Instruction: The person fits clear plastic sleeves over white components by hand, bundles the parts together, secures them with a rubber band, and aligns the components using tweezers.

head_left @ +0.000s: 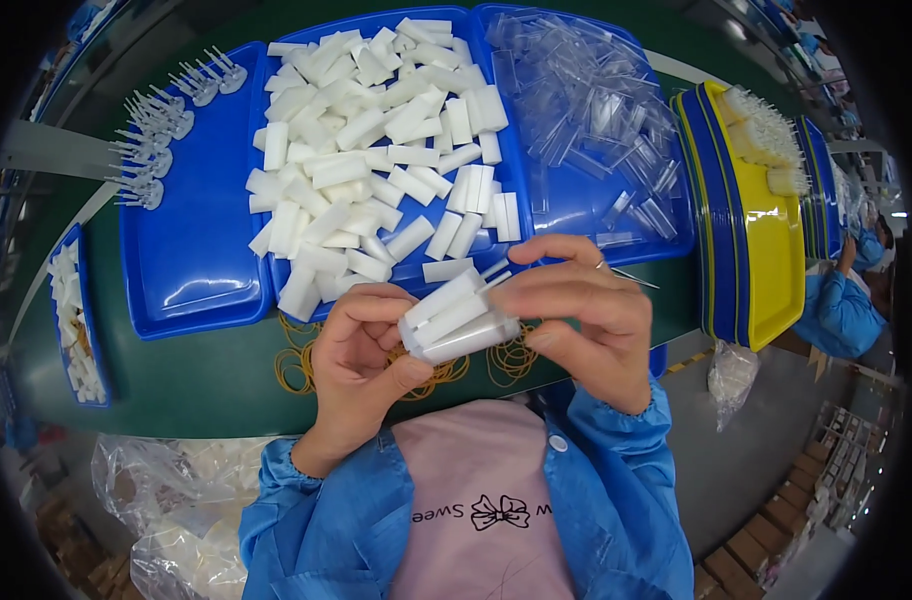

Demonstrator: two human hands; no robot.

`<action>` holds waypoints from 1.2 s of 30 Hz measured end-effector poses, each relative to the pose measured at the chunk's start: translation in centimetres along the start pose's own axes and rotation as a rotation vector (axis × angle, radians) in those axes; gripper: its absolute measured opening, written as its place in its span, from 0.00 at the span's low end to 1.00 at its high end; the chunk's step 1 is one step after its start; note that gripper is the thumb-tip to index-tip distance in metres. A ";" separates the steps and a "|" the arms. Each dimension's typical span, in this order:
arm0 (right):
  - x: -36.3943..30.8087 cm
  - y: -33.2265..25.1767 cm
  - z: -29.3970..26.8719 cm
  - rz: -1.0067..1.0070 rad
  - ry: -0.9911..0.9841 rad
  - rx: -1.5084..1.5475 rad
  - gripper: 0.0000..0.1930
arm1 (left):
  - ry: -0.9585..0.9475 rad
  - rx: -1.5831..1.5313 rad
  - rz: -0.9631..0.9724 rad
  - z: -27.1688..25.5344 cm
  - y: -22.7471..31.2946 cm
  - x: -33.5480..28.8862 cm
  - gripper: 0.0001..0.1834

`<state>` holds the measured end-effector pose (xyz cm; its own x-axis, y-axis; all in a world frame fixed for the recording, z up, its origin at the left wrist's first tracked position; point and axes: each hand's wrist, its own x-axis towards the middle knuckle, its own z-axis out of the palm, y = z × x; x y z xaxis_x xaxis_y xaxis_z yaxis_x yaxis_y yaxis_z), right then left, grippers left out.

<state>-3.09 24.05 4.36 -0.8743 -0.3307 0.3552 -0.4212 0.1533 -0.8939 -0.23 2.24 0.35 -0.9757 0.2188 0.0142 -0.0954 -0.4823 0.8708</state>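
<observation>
My left hand [361, 365] grips the base end of a small bundle of white foam blocks [450, 306] on a clear plastic base, fingers and thumb on either side. A curved clear plastic piece [476, 338] lies along the near side of the blocks, and a thin pale rod sticks out past their far end. At that end my right hand [591, 310] has its thumb and bent fingers round the bundle; one finger is blurred and hides part of it. Just beyond my hands, a blue tray [406, 262] bears a heap of loose white foam blocks [361, 130].
Several pronged clear stands [148, 160] sit in the left blue tray [196, 270]. Clear plastic pieces [586, 100] fill the right tray. Rubber bands [294, 368] lie by the near table edge. Stacked trays [776, 270] rise at right; a co-worker's blue sleeve [841, 315] shows beyond.
</observation>
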 end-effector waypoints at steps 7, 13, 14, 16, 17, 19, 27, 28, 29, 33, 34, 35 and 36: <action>-0.4 2.8 -6.6 0.170 0.303 -0.963 0.13 | 0.054 -0.057 -0.049 -0.3 0.3 0.2 0.22; -1.3 5.3 -7.0 0.413 0.232 -1.287 0.16 | 0.035 -0.072 -0.065 -0.3 0.3 0.2 0.22; -1.0 5.3 -6.8 0.410 0.231 -1.280 0.16 | 0.037 -0.073 -0.066 -0.3 0.2 0.2 0.22; -0.6 5.1 -6.3 0.286 0.268 -1.100 0.11 | 0.032 -0.073 -0.066 -0.5 0.2 0.1 0.22; -0.7 5.1 -6.0 0.288 0.270 -1.096 0.11 | 0.026 -0.077 -0.064 -0.5 0.2 0.1 0.21; -0.7 4.8 -5.4 0.234 0.475 -0.494 0.07 | 0.019 -0.078 -0.067 -0.5 0.2 0.1 0.21; -0.5 1.0 -0.8 0.108 0.542 0.156 0.08 | -0.031 0.129 0.056 -0.1 -0.2 -0.4 0.22; -0.3 1.0 -0.4 0.068 0.533 0.173 0.08 | -0.036 0.197 0.090 -0.2 -0.2 -0.4 0.22; -0.1 0.9 -0.1 0.026 0.524 0.189 0.08 | -0.041 0.266 0.123 -0.3 -0.3 -0.4 0.22; 0.3 1.1 0.7 0.051 0.512 0.211 0.08 | -0.037 0.342 0.193 -0.4 -0.4 -0.5 0.22; 0.2 1.1 0.6 0.051 0.511 0.212 0.08 | -0.046 0.355 0.206 -0.4 -0.3 -0.5 0.22; 0.1 1.2 0.4 0.060 0.525 0.205 0.08 | -0.056 0.367 0.218 -0.4 -0.3 -0.4 0.23; 0.0 1.3 0.4 0.069 0.539 0.198 0.07 | -0.054 0.367 0.218 -0.3 -0.3 -0.5 0.23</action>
<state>-3.58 23.90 3.08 -0.9193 0.2033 0.3371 -0.3512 -0.0367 -0.9356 0.19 2.01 -0.11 -0.9526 0.1942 0.2343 0.1977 -0.1907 0.9615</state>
